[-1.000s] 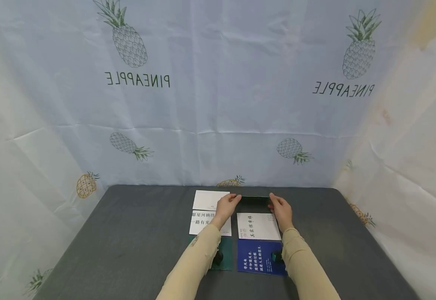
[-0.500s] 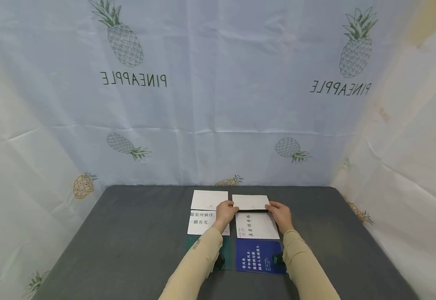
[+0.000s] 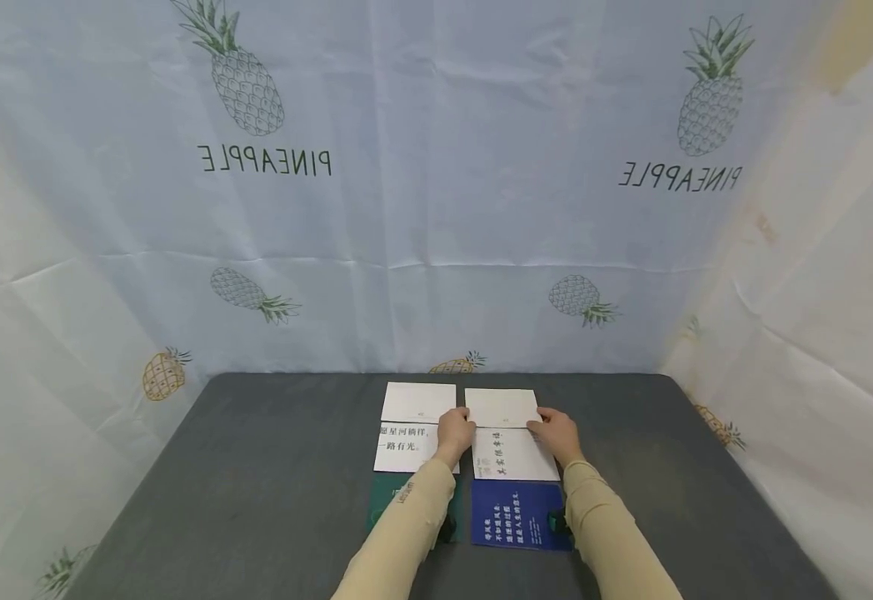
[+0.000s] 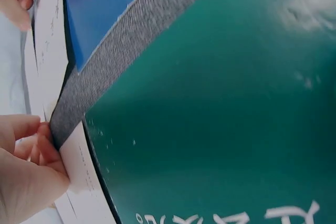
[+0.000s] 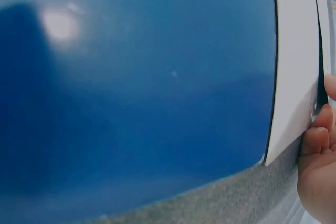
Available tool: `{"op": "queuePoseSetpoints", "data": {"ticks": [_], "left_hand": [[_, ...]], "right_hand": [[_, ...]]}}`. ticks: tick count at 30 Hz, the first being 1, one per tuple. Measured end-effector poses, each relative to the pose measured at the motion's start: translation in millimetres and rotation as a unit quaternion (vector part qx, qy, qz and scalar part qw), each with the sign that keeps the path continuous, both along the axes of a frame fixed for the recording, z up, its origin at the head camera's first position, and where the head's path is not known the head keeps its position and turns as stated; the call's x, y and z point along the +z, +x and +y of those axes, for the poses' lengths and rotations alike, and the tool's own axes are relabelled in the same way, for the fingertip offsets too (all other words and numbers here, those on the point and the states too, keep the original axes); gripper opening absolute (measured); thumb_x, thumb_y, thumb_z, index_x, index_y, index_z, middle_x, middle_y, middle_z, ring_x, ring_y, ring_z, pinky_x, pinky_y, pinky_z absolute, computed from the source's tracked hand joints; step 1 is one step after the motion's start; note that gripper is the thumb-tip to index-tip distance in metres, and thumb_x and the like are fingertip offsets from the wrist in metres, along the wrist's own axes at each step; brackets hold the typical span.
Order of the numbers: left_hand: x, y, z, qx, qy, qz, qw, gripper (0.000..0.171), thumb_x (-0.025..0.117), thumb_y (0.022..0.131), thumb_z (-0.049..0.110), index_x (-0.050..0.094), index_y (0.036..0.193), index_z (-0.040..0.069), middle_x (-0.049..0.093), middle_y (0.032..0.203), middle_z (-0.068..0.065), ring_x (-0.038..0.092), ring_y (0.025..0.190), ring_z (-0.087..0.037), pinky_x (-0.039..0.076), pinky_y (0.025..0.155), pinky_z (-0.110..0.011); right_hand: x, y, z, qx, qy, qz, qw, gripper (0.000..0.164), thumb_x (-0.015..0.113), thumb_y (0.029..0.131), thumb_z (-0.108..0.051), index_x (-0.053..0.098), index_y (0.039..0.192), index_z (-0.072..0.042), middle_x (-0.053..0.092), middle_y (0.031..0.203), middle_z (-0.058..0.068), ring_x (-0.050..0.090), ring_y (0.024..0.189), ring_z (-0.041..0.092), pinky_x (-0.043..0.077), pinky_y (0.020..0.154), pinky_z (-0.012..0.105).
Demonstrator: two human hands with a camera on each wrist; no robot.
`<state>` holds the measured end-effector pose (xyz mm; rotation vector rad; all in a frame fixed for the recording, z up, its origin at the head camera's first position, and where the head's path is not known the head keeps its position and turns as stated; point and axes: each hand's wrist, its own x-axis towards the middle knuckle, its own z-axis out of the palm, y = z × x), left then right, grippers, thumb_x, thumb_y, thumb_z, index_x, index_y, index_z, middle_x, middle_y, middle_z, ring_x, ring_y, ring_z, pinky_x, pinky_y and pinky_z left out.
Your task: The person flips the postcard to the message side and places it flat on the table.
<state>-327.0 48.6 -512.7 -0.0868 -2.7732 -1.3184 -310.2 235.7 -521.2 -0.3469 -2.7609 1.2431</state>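
A white card with small print lies at the back of the right column. My left hand pinches its near left corner with curled fingers, just beside the left column. At the near right corner, my right hand holds the same card between thumb and fingers. Directly in front is a white card with green handwriting, then a blue card with white writing. The left column has a plain white card, a white card with black characters and a green card, partly hidden under my left forearm.
All the cards lie on a dark grey table. Its back edge meets a hanging pineapple-print cloth. Narrow strips of table show between the two columns.
The card between my hands, seen nearly edge-on at first, has tipped down and now lies about flat behind the handwritten card. Both hands have come slightly nearer.
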Motion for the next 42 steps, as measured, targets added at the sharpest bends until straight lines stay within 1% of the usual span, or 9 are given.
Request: {"op": "queuePoseSetpoints", "data": {"ticks": [8,11,14,17,20,25,30,34,42], "left_hand": [[-3.5,-2.5,3,0.001,-0.019,0.003,0.9998,0.017,0.055,0.080,-0.001,0.066,0.090,-0.007,0.067,0.088,-0.021,0.059,0.080,-0.029,0.046,0.070,-0.035],[-1.4,-3.4,0,-0.016,-0.021,-0.007,0.9996,0.024,0.054,0.081,0.001,0.066,0.100,-0.008,0.067,0.101,-0.022,0.063,0.095,-0.032,0.050,0.082,-0.038],[4.5,-3.7,-3,-0.042,-0.017,-0.026,0.9986,0.036,0.055,0.083,0.004,0.060,0.116,-0.008,0.061,0.120,-0.024,0.056,0.116,-0.038,0.044,0.098,-0.044],[11.4,-4.5,-5,-0.058,-0.014,-0.041,0.9974,0.038,0.054,0.086,0.006,0.056,0.121,-0.009,0.057,0.125,-0.025,0.051,0.121,-0.039,0.040,0.102,-0.046],[15.9,-4.1,-6,-0.059,-0.014,-0.044,0.9971,0.038,0.053,0.088,0.008,0.056,0.122,-0.009,0.057,0.126,-0.023,0.050,0.123,-0.039,0.040,0.103,-0.046],[21.4,-3.8,-12,-0.062,-0.010,-0.022,0.9978,0.038,0.054,0.089,0.011,0.055,0.123,-0.008,0.058,0.125,-0.023,0.051,0.122,-0.038,0.041,0.102,-0.046],[35.5,-4.0,-21,-0.067,-0.037,0.033,0.9966,0.042,0.056,0.089,0.017,0.056,0.124,-0.005,0.062,0.114,-0.022,0.062,0.097,-0.029,0.051,0.080,-0.039],[48.2,-1.6,-31,-0.062,-0.050,0.068,0.9945,0.043,0.059,0.088,0.023,0.058,0.123,-0.001,0.063,0.093,-0.013,0.057,0.072,-0.016,0.044,0.057,-0.026],[56.9,17.1,-65,-0.044,-0.028,0.060,0.9968,0.049,0.063,0.086,0.029,0.056,0.126,0.002,0.055,0.077,-0.005,0.043,0.062,-0.012,0.034,0.053,-0.023]], "right_hand": [[-2.0,-2.0,-6,-0.022,0.026,0.003,0.999,0.046,0.055,0.088,-0.015,0.051,0.128,0.007,0.056,0.124,0.028,0.055,0.112,0.041,0.046,0.091,0.050],[-0.5,-0.9,-8,-0.025,0.034,0.003,0.999,0.043,0.052,0.089,-0.013,0.052,0.127,0.008,0.054,0.126,0.029,0.051,0.117,0.044,0.044,0.094,0.053],[1.7,0.1,-9,-0.013,0.043,0.009,0.999,0.043,0.049,0.090,-0.012,0.051,0.127,0.009,0.054,0.126,0.030,0.049,0.118,0.045,0.043,0.095,0.053],[3.1,0.4,-6,-0.001,0.053,0.030,0.998,0.041,0.050,0.091,-0.012,0.052,0.125,0.010,0.060,0.110,0.030,0.058,0.095,0.042,0.048,0.081,0.046],[4.4,-0.5,-1,0.001,0.065,0.054,0.996,0.038,0.053,0.090,-0.013,0.056,0.122,0.009,0.059,0.088,0.021,0.051,0.072,0.026,0.042,0.062,0.033],[17.4,-3.3,1,0.008,0.063,0.084,0.994,0.036,0.055,0.090,-0.015,0.059,0.119,0.006,0.049,0.075,0.010,0.040,0.065,0.018,0.031,0.057,0.027],[40.5,-5.0,-3,0.014,0.043,0.116,0.992,0.036,0.055,0.092,-0.018,0.059,0.121,0.002,0.048,0.076,0.008,0.039,0.066,0.018,0.031,0.059,0.028],[57.8,-2.2,-9,0.009,0.032,0.141,0.990,0.036,0.055,0.092,-0.020,0.059,0.122,-0.001,0.049,0.080,0.008,0.040,0.069,0.018,0.032,0.062,0.030],[73.8,13.9,-39,0.061,-0.008,0.155,0.986,0.037,0.059,0.091,-0.022,0.058,0.124,-0.006,0.059,0.093,0.011,0.048,0.078,0.018,0.038,0.067,0.029]]}}
